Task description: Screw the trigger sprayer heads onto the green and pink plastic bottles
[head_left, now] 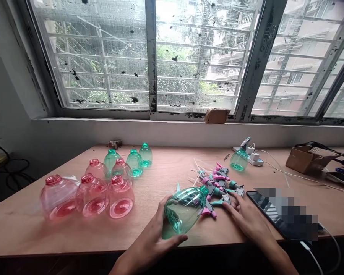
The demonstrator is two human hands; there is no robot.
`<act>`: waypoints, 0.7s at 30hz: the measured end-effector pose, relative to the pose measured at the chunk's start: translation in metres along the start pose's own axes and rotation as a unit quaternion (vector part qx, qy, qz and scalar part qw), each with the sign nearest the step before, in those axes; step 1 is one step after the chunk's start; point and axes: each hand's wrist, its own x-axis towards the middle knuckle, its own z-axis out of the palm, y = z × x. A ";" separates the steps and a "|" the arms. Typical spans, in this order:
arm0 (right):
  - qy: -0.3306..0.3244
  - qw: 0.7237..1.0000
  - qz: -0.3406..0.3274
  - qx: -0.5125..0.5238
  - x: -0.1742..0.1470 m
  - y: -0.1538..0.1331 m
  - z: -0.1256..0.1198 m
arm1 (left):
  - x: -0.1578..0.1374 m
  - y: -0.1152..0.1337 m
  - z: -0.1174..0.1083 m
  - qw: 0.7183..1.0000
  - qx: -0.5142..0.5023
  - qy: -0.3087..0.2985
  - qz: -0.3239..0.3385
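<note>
My left hand [152, 237] is wrapped round a see-through green plastic bottle [186, 210], tilted so that its uncapped neck points up and to the right. To the right, my right hand [249, 218] has its thumb and fingers on a grey and teal trigger spray head [226, 199] at the near edge of a pile. That pile of pink, teal and grey spray heads [220, 176], with thin white dip tubes, lies just behind the green bottle. Part of the pile is hidden by the bottle.
Several uncapped pink bottles [122, 198] stand at the left, with 3 green bottles [134, 164] behind. A green bottle fitted with a spray head [239, 158] stands at the back, beside a power strip [255, 159]. A phone [283, 215], cables and a cardboard box [308, 158] lie right.
</note>
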 end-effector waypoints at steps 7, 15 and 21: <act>0.044 0.997 0.005 -0.058 0.002 -0.012 0.009 | 0.001 0.002 0.000 1.000 0.005 -0.012 0.006; 0.063 0.998 0.024 -0.006 0.010 -0.006 0.008 | 0.002 0.006 0.000 1.000 -0.013 -0.008 0.005; 0.041 0.923 0.056 0.377 0.011 -0.003 0.000 | 0.002 0.004 -0.001 1.000 -0.008 0.005 -0.018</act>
